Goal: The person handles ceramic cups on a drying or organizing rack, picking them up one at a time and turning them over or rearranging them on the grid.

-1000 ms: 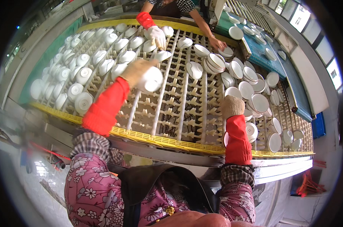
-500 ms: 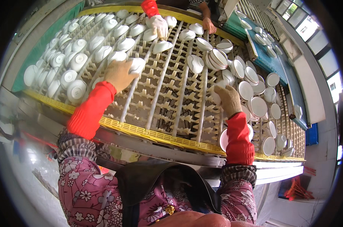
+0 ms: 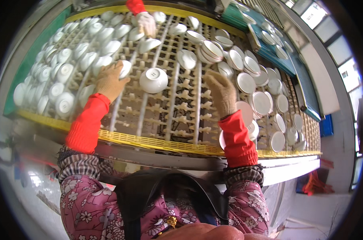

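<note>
My left hand [image 3: 110, 81], in a tan glove, is closed around the left side of a small white bowl [image 3: 125, 69] on the pegged rack. Between my hands a white bowl [image 3: 153, 80] shows its underside, touched by neither hand; whether it rests on the pegs cannot be told. My right hand [image 3: 222, 91], also gloved, hovers over the rack with its fingers loosely bent and nothing visible in them. Close to its fingertips are a stack of bowls [image 3: 212, 49] and a tilted bowl [image 3: 187, 59].
Rows of base-up bowls [image 3: 64, 103] cover the rack's left part. Loose bowls [image 3: 261, 103] crowd its right. Yellow edging [image 3: 161, 143] borders the near side. Across the rack is a co-worker's gloved hand [image 3: 146, 25]. A blue-green conveyor [image 3: 277, 60] carries more bowls at right.
A base-up bowl now shows between my hands, where bare pegs were. My right hand has moved left and away from the white bowl at its fingers. My left hand stays at its bowl.
</note>
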`<state>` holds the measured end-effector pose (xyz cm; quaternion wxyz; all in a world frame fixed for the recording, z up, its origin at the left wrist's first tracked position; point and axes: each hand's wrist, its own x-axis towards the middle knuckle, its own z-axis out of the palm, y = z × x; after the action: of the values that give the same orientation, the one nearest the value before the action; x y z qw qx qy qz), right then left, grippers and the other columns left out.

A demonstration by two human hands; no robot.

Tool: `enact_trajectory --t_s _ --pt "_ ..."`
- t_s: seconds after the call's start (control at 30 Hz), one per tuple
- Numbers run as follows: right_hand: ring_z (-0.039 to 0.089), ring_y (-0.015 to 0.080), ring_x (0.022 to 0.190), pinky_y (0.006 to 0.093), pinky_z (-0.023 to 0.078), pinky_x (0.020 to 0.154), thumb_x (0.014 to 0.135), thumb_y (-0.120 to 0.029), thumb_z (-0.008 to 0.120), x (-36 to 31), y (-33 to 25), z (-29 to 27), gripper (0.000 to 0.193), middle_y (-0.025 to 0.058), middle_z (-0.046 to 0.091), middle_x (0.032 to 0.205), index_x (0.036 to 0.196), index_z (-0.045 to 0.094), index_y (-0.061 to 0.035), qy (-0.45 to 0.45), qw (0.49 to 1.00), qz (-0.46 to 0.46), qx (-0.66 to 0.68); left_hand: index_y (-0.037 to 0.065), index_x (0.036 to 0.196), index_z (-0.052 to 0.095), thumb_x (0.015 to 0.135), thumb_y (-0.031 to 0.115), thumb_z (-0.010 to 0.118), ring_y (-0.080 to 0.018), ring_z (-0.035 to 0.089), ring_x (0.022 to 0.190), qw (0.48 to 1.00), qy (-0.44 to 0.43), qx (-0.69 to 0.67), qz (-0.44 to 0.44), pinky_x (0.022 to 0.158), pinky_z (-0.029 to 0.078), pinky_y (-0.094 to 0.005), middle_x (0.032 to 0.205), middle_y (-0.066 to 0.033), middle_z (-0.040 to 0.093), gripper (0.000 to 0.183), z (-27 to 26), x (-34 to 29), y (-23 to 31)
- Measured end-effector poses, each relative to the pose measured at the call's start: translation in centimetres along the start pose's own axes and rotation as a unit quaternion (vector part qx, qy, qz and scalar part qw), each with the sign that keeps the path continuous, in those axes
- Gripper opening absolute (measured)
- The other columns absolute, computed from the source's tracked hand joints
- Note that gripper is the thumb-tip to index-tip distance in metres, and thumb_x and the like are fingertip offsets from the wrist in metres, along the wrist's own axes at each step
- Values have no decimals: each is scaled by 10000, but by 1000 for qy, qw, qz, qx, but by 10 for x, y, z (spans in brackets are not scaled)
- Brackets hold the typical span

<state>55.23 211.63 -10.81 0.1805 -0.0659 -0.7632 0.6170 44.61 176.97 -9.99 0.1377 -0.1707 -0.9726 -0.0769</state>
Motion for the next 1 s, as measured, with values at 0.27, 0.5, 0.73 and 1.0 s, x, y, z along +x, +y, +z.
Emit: enact_trajectory --t_s 0.27,0.5,0.73,1.0 --pt "607 407 1204 462 477 1004 856 -499 707 -9 80 -201 702 251 663 1261 1317 608 21 285 794 -24 -536 -26 1090 662 711 360 812 -264 560 1030 903 114 -179 373 988 475 -407 1060 -161 618 561 2 -8 148" --pt "687 233 998 343 513 902 861 -151 604 -14 117 -199 361 132 749 1073 1143 718 43 231 969 25 -88 80 982 719 839 224 630 -218 614 1028 804 218 -19 553 1062 426 -378 998 -49 674 222 61 -21 284" --pt "649 165 900 307 503 850 837 -118 588 -12 80 -166 350 76 726 981 1117 719 44 181 971 -7 -156 222 817 771 796 236 609 -144 663 907 821 -83 79 559 1082 340 -386 793 34 719 164 63 -16 277" --pt "637 154 836 306 498 789 842 -101 557 5 52 -154 331 81 705 914 1090 709 57 135 973 -68 -172 183 781 766 814 207 621 -185 662 964 836 128 -14 533 1116 328 -464 821 11 725 151 87 -23 283"
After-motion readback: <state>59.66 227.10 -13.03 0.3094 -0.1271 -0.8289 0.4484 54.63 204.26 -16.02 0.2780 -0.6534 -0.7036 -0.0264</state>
